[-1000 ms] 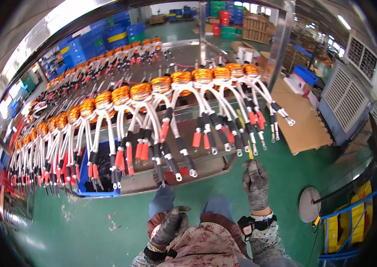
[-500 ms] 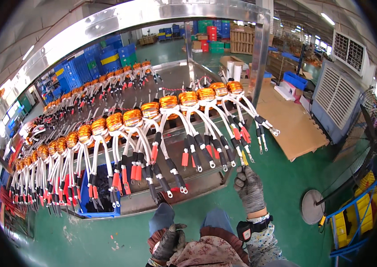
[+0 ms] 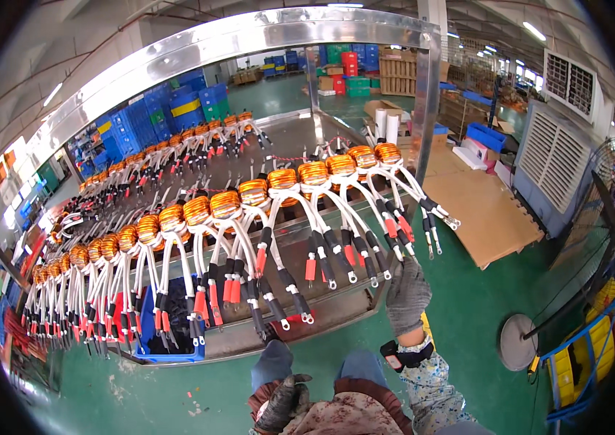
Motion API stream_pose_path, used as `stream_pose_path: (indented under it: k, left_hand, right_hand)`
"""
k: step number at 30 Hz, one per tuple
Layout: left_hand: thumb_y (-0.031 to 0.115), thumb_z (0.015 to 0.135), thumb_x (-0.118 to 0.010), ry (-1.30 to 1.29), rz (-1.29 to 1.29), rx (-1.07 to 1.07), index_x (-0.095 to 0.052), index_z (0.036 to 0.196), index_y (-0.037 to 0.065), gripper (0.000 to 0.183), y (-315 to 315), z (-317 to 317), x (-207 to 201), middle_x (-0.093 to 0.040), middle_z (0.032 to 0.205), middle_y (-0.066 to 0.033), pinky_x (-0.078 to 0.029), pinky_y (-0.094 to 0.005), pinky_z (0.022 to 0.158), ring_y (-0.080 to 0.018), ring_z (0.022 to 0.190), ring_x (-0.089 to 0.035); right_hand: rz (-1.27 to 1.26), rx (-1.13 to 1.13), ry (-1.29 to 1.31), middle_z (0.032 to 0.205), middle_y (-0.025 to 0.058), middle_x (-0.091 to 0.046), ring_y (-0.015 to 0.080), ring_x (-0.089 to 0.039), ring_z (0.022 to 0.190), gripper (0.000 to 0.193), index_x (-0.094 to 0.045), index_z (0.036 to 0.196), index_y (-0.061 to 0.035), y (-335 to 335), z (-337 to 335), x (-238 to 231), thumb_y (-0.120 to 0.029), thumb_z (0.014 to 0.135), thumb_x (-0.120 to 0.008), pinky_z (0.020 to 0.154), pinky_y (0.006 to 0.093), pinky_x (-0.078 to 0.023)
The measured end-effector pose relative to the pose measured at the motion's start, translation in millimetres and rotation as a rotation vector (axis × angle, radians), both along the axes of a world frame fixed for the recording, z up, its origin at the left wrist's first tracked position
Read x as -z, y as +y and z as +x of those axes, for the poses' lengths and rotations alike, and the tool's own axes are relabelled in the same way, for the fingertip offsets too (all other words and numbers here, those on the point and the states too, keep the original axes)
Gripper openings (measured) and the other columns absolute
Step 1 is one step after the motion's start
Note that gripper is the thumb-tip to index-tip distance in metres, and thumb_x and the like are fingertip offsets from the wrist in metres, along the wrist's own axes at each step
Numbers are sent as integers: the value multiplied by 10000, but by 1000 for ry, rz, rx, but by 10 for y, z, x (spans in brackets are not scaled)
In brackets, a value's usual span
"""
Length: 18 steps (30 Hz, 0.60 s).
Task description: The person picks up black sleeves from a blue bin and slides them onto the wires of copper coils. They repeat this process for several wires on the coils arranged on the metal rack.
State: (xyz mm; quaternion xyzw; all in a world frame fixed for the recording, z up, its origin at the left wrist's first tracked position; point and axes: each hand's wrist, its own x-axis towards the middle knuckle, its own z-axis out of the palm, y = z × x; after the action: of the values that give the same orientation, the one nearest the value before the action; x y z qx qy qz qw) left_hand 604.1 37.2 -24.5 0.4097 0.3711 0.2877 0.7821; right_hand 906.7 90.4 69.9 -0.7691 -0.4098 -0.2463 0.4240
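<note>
Right hand (image 3: 407,293) now higher, at coil leads (image 3: 394,243)

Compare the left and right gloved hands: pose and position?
The right hand is raised with fingers up at the hanging leads of the copper coils; the left hand is low, curled by the lap. The right wears a dark wrist device; none shows on the left. Both wear grey work gloves.

bright, even overhead strip lighting | glare on metal frame (image 3: 249,36) | sharp centre | fisheye bending, dark rim
</note>
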Motion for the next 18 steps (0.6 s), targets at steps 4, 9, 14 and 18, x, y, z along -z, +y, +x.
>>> stream_pose_path:
  k: [4, 9, 14, 18]
  left_hand:
    - [429, 946, -327, 43, 144, -47, -427, 1175, 28, 473, -35, 151, -223, -458, 624, -4, -286, -196, 403, -69, 442, -363]
    - [380, 929, -406, 111, 196, -167, -502, 1079, 12, 409, -147, 157, -337, -483, 595, 12, -286, -193, 410, -54, 439, -381]
    - [330, 911, -485, 166, 242, -243, -578, 983, -4, 354, -228, 171, -508, -507, 565, 28, -286, -189, 417, -39, 435, -399]
    - [312, 901, -523, 178, 241, -297, -607, 941, -10, 335, -278, 214, -554, -516, 552, 38, -284, -188, 413, -33, 427, -401]
  right_hand:
    - [419, -712, 992, 631, 35, -488, 153, -473, 480, 247, -546, 1020, -47, 32, 137, 80, -262, 909, -497, 435, 329, -399]
    - [464, -903, 1663, 551, -4, -421, 140, -401, 427, 194, -549, 945, -48, -75, 153, -106, -232, 908, -500, 408, 302, -352]
    - [164, -147, -38, 561, 66, -507, 264, -475, 450, 195, -550, 994, -26, 75, 126, 18, -188, 895, -507, 439, 366, -387]
    - [40, -371, 25, 782, 198, -597, 342, -582, 603, 333, -503, 1181, -14, 60, 232, 254, -173, 892, -457, 534, 418, -447]
